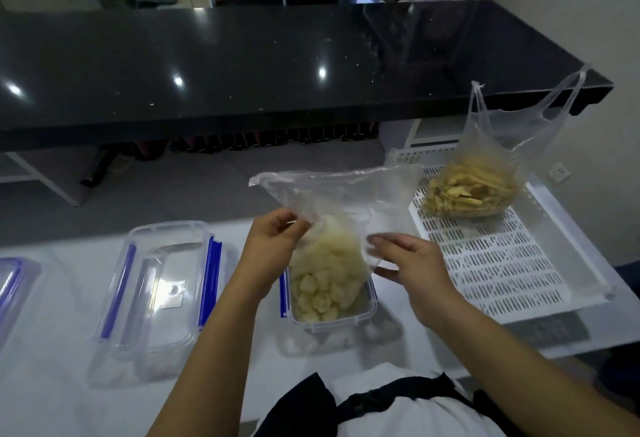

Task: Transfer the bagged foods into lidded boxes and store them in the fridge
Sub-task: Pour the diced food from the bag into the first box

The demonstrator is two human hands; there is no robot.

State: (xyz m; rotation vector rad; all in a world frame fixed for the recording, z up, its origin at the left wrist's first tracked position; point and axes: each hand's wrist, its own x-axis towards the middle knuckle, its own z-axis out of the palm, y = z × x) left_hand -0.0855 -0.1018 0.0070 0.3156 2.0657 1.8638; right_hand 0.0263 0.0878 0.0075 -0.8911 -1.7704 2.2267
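Note:
A clear plastic bag hangs upside down over an open clear box with blue clips, and pale food pieces spill from it into the box. My left hand pinches the bag's left side. My right hand touches the bag's right side with fingers nearly straight. A second clear bag holding yellowish strips stands on a white slotted tray to the right.
A clear lid with blue clips lies on the white table to the left. Another blue-edged lid or box shows at the far left edge. A black glossy counter runs across behind.

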